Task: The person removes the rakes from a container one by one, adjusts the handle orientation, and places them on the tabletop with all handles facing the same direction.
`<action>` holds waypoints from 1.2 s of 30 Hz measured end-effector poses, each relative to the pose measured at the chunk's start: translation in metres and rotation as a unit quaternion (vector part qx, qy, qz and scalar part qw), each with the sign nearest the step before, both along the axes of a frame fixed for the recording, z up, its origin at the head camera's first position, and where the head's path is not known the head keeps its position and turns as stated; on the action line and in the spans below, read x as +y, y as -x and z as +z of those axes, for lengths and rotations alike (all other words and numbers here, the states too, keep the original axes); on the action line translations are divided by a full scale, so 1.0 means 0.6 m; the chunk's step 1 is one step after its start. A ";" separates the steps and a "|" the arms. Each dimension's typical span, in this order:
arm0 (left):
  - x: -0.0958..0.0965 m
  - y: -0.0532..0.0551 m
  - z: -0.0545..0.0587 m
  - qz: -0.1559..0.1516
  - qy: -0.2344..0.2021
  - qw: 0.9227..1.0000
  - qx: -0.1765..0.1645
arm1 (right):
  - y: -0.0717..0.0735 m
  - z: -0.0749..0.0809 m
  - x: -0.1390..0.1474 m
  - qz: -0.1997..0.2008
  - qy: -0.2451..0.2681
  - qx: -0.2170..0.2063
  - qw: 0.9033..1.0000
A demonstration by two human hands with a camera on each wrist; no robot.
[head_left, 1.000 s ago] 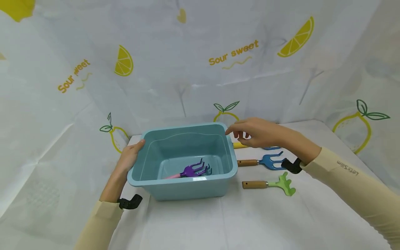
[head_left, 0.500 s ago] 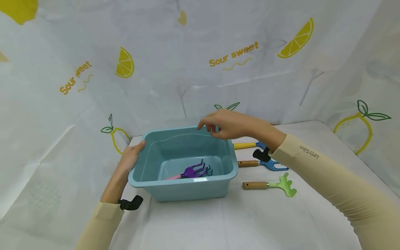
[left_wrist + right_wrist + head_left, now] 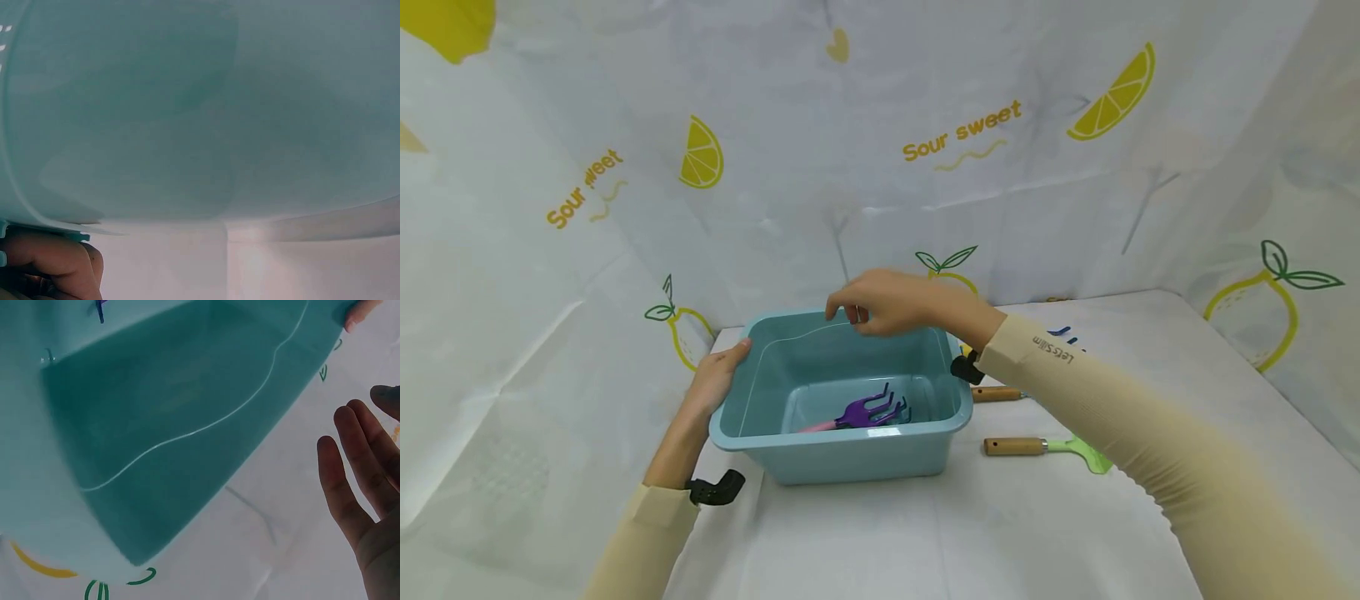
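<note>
A light blue plastic basin stands on the white cloth. My left hand grips its left rim, thumb on top; in the left wrist view, curled fingers show under the rim. Inside the basin lies a purple hand rake with a pink handle, and dark teal tines of another tool show beside it. Over the basin's back rim hovers my right hand, holding nothing. The right wrist view shows that hand with loose, spread fingers, apart from the basin wall.
Right of the basin lie a green hand rake with a wooden handle and another wooden handle. Blue tines and a bit of yellow handle peek out around my right forearm. A lemon-printed cloth backdrop rises behind.
My right hand has moved left from the basin's right back corner to above the middle of its back rim. The left hand and the basin stay put.
</note>
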State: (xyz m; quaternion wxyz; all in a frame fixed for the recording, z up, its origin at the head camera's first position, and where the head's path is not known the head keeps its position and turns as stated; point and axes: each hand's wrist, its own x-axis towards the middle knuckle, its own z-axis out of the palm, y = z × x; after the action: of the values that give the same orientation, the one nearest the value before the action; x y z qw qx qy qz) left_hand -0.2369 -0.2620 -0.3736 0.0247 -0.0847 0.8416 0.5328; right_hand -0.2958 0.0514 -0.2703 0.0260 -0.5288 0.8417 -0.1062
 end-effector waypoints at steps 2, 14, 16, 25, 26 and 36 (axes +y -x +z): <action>0.000 0.001 -0.001 0.001 0.002 1.000 -0.001 | 0.006 -0.008 -0.015 0.005 -0.005 -0.002 1.000; 0.000 0.004 -0.003 0.002 0.010 1.000 0.005 | 0.024 -0.066 -0.094 0.039 -0.053 -0.032 0.997; 0.000 0.005 -0.003 -0.001 0.011 1.000 0.007 | 0.025 -0.074 -0.104 0.043 -0.053 -0.043 0.997; -0.001 0.003 -0.004 0.002 -0.003 1.000 0.000 | 0.028 -0.112 -0.130 0.031 -0.088 -0.079 0.992; -0.001 0.003 -0.004 0.001 -0.003 1.000 0.001 | 0.027 -0.116 -0.130 0.029 -0.094 -0.080 0.992; 0.000 0.001 -0.002 0.002 0.007 1.000 0.006 | 0.018 -0.149 -0.138 0.032 -0.111 -0.126 0.985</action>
State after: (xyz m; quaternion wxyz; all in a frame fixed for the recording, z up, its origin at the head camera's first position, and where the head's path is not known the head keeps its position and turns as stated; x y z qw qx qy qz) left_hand -0.2375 -0.2619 -0.3746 0.0180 -0.0838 0.8453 0.5273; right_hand -0.3066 -0.0311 -0.3599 0.1938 -0.5316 0.8208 -0.0774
